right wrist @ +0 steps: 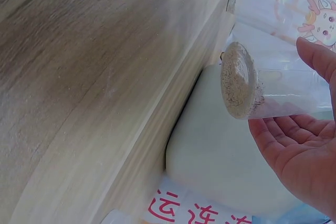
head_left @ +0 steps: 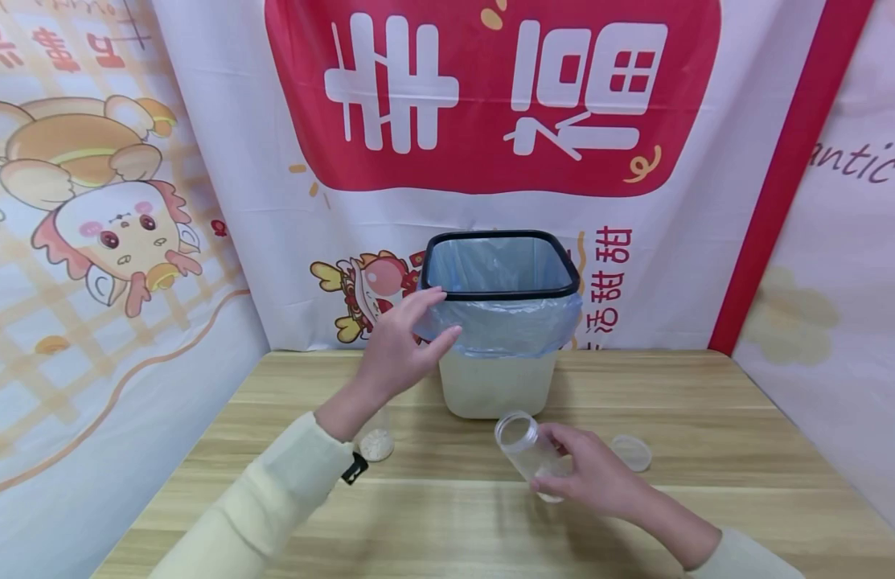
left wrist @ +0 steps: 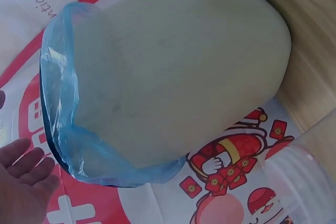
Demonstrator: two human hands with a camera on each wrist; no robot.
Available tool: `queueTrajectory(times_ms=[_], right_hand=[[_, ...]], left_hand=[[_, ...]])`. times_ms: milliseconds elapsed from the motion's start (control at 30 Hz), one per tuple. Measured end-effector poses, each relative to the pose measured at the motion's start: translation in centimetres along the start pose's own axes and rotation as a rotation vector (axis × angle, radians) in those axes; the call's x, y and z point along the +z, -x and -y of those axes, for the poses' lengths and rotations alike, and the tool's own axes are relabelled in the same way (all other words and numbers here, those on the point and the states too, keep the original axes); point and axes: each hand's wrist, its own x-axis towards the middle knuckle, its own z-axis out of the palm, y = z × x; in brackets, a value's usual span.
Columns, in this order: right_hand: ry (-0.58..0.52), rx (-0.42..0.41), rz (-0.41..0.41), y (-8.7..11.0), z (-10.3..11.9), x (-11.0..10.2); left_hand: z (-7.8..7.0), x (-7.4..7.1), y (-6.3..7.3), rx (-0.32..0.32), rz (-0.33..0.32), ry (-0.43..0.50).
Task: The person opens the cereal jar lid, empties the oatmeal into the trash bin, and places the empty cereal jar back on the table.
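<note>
Cream sleeve (head_left: 255, 498), clear jar (head_left: 531, 461) lengthwise aslant, mouth up-left

Wood-grain table (head_left: 744, 450), lined bin (head_left: 498, 386), clear jar (head_left: 377, 445), lid (head_left: 631, 453)

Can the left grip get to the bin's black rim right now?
Yes, most likely. The left grip holds nothing, its fingers are spread right by the black rim, and I see nothing standing between them.
</note>
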Motion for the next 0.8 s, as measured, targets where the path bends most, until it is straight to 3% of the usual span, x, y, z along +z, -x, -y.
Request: queueTrajectory(times_ms=[267,600,800], right_hand=[[0.001,-0.009,-0.014,0.1,-0.2,-0.2],[0.029,-0.019,-0.035,0.2,-0.3,-0.6],[0.053,-0.029,-0.058,0.1,-0.4,-1.1]], left_hand=[[1.0,0.4,-2.0,-0.039,0.074,-0.055],[2.5,1.1,-3.2,-0.031,0.129,-0.071],[2.6,1.2,-3.9,-0.058,0.183,-0.103]])
